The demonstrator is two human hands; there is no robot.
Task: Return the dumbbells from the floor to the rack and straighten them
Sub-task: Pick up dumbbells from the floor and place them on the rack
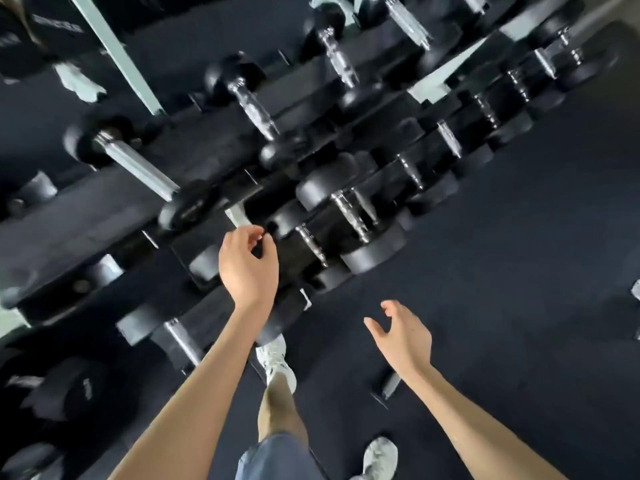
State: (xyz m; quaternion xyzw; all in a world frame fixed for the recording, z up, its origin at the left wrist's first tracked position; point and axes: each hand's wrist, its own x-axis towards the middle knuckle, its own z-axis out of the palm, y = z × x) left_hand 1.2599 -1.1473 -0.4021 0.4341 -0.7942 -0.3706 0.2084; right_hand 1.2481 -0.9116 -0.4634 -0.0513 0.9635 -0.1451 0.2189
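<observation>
Both hands are empty. The left grip (247, 265) hangs loosely curled over the front edge of the rack (86, 220), fingers just beside a dumbbell head on the lower tier. The right grip (403, 336) is spread and released above the floor (519, 306).

The floor dumbbell (390, 383) lies under the right forearm, partly hidden, near the right shoe (379, 455) — a careless step could catch it, and a one-handed lift could let it slip onto a foot.

At the rack the likelier trouble is pinched fingers. The lower-tier dumbbells (349, 220) sit packed head against head and askew — pushing another in could trap a knuckle or nudge a neighbour off the front edge. The upper tier holds several chrome-handled dumbbells (252, 105) spaced apart and all angled. The lower tier holds a crowded row running toward its right end.
</observation>
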